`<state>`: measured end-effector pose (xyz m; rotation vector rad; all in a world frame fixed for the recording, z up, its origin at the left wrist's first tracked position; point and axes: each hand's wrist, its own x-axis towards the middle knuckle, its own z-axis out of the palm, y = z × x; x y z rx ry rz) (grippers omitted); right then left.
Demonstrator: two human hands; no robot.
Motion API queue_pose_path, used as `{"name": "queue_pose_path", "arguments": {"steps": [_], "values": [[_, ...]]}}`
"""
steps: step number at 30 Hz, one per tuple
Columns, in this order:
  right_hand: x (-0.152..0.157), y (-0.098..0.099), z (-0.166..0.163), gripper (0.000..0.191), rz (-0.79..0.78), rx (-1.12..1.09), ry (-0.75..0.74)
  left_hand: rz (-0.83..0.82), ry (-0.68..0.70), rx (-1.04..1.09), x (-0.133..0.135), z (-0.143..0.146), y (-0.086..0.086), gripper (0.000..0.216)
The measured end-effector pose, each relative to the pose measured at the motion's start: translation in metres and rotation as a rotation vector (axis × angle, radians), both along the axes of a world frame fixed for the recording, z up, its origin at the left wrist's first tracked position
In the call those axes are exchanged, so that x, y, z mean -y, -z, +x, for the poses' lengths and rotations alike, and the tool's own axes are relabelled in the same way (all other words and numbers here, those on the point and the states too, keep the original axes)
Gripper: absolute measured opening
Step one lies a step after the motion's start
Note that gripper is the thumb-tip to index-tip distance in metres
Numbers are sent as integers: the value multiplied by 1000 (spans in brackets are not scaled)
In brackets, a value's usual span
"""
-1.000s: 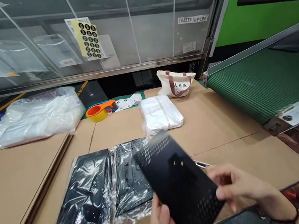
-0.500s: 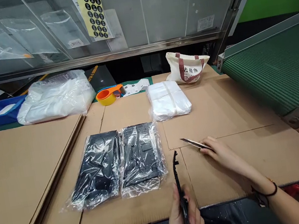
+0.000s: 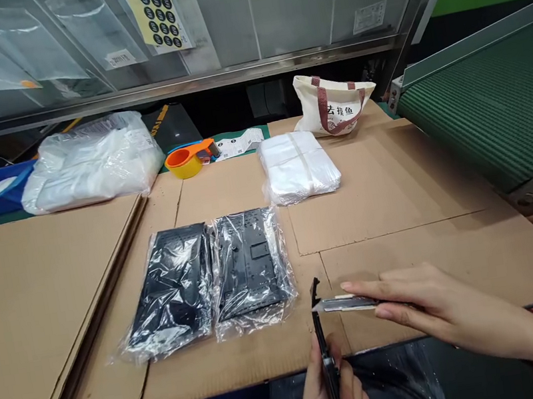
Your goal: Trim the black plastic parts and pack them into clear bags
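Held a bare black panel [image 3: 321, 334] in the left hand [image 3: 314, 397], above the near edge of the desk [image 3: 389, 207], with fingers closed around both faces. Pinched a knife [image 3: 346, 303] between the thumb and fingers of the right hand [image 3: 429, 302], blade at the panel's far part (could not tell whether touching). Judged the knife work under way, not complete. Saw a left bagged panel [image 3: 172, 288] and a right bagged panel [image 3: 247, 270] lying side by side, apparently done; saw no bag on the held one. Pointed its long axis forward, away from the body, edge-on, broad faces to left and right.

Illumination bright — glare streaks the bagged panel [image 3: 172, 292] at eight o'clock; soft shadow dims the cardboard [image 3: 422, 161] at three.
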<state>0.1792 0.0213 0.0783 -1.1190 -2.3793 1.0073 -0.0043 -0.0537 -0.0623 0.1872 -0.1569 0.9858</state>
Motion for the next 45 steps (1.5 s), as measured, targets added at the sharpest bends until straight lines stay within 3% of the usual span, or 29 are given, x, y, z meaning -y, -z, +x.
{"name": "queue_pose_path", "arguments": {"steps": [7,10,14,16,20,23,28,34,40,45], "values": [[8,-4,1,41,171,131,0,-105,-103,-75,9,6,-8,40],[13,-7,1,42,223,166,-9,-176,-148,-48,14,8,1,40],[19,-10,1,41,334,191,-43,-44,42,-105,11,1,23,39],[21,-11,1,40,384,196,-63,5,74,-109,9,-3,28,39],[21,-10,1,40,456,202,-51,35,-22,-53,6,-3,18,33],[19,-9,1,39,495,207,-24,61,-79,9,9,3,3,42],[20,-10,1,39,488,196,-58,-125,-176,-10,16,7,-4,50],[22,-11,3,41,459,202,-56,-9,-43,-86,13,-4,4,35],[25,-14,4,44,373,209,-112,-177,-122,-178,20,2,3,37],[19,-9,2,41,420,183,-39,-216,-146,-173,21,7,-2,42]]}}
